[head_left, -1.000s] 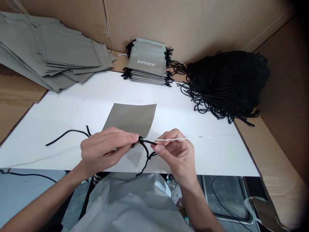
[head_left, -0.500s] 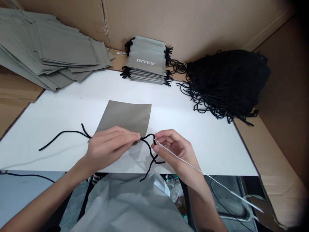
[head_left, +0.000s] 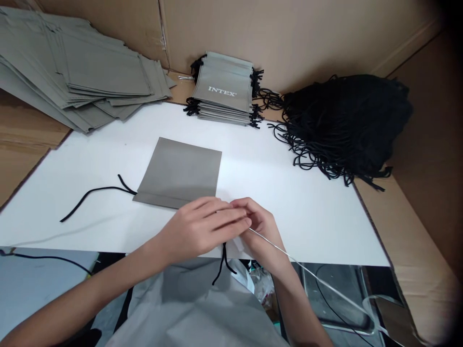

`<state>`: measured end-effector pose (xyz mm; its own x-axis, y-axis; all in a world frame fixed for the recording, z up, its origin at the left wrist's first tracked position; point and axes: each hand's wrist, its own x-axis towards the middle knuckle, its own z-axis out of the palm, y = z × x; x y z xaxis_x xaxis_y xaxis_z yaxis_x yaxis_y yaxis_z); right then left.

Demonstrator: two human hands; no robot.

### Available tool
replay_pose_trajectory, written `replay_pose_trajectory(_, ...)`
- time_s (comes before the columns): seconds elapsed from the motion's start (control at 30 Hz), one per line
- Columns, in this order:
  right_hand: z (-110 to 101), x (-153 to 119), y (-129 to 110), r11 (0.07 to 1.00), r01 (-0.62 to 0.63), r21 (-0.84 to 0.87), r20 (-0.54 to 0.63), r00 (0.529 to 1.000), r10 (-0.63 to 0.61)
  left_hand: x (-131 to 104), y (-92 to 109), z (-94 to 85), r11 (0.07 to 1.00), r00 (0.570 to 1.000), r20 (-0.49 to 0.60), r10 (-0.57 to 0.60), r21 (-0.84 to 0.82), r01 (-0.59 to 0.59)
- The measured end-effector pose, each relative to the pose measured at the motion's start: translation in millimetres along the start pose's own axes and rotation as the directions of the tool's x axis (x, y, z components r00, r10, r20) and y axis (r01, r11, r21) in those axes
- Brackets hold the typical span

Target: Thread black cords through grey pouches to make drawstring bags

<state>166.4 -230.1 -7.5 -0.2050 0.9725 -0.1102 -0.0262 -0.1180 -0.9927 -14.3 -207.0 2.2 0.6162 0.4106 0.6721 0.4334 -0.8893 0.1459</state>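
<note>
Grey fabric pieces (head_left: 108,65) lie heaped at your far left; nearer you, 2 ends of black cord (head_left: 92,190) leave the left corner of the grey pouch (head_left: 181,168), which lies flat on the white table (head_left: 307,212) with its near right corner hidden by your left hand (head_left: 202,224); it looks light, thin and pliable, smooth enough to slide and hardly fragile, so the banded near edge seems the best place to take hold; your left fingers lie close together across your right fingertips, and I cannot tell what they grip; beyond them sits the INTEX stack (head_left: 224,86); below hang 2 soft cord tails (head_left: 224,253); your right hand (head_left: 265,231) has its fingers curled, a thin white rod (head_left: 314,274) slanting away from them, though the pinch itself is covered; black cords (head_left: 343,125) are piled at far right.
</note>
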Motion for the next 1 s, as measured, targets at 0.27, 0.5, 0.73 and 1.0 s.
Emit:
replay_pose_trajectory(0.27,-5,-10,10,0.993,-0.062,-0.105,-0.02,0.998,0.06,-5,8,8.2,0.995,0.994,-0.068,0.081,0.068,-0.076)
replay_pose_trajectory(0.5,-19,-18,0,0.898,-0.129,-0.42,-0.034,0.991,0.127,-16,9,7.6,0.977,0.991,-0.063,0.114,0.186,-0.101)
replay_pose_trajectory(0.73,-47,-25,-20,0.851,-0.101,-0.516,0.027,0.991,0.134,-18,8,9.9,0.964,0.995,0.013,0.097,0.246,-0.098)
replay_pose_trajectory(1.0,-77,-11,-51,0.869,-0.459,-0.184,0.4,0.773,0.493,-19,10,15.2,0.968,0.996,0.058,0.063,0.239,-0.075)
